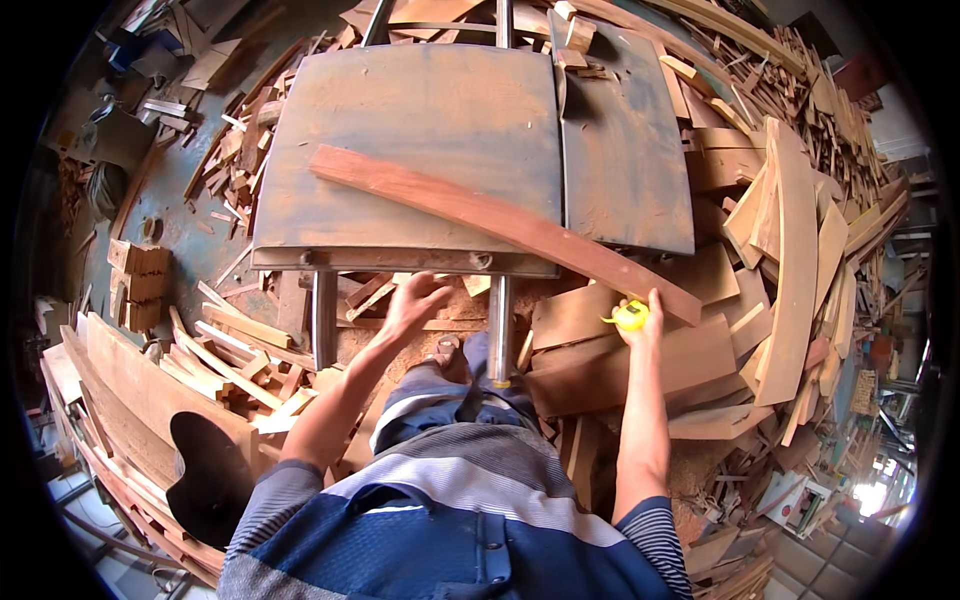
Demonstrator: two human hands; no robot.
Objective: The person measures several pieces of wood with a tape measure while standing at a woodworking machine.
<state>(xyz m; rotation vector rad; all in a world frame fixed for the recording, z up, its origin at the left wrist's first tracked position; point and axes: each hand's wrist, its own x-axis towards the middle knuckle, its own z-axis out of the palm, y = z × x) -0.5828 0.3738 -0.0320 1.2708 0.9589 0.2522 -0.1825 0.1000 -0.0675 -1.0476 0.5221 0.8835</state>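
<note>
A long reddish wooden plank [480, 215] lies slanted across a grey metal saw table [420, 110], its right end overhanging the table. My right hand [640, 318] grips a yellow tape measure [630, 316] just under that overhanging end. My left hand [415, 300] is open with fingers spread, reaching just below the table's front edge, touching nothing I can make out.
Heaps of wood offcuts and curved boards [790, 240] ring the table, thickest on the right. A second metal panel [625, 150] adjoins the table. Steel legs [325, 320] stand under its front edge. Stacked wood blocks [138, 285] and a dark curved panel [205, 470] lie to the left.
</note>
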